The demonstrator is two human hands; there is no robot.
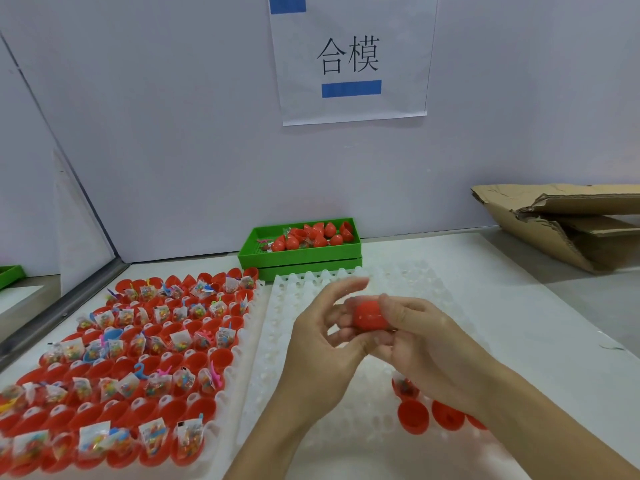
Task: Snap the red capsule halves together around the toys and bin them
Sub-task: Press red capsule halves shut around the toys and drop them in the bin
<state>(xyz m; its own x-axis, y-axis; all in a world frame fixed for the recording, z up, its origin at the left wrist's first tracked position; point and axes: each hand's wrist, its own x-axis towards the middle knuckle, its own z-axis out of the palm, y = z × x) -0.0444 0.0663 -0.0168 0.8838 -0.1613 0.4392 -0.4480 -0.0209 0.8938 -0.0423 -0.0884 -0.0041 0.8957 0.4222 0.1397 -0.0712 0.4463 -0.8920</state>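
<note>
Both hands, left point(322, 341) and right point(415, 344), grip one red capsule point(369, 315) above the white tray point(346, 441). A trapped toy bag could stop it snapping; it may slip. Past the tray, a clear path leads to the green bin point(252, 259), beside the wall.

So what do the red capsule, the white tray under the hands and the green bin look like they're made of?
Red capsule: smooth, slightly glossy, opaque, probably hard plastic. White tray: translucent with moulded bumps, likely thin formed plastic. Green bin: matte, straight rigid walls, looks like moulded plastic.
</note>
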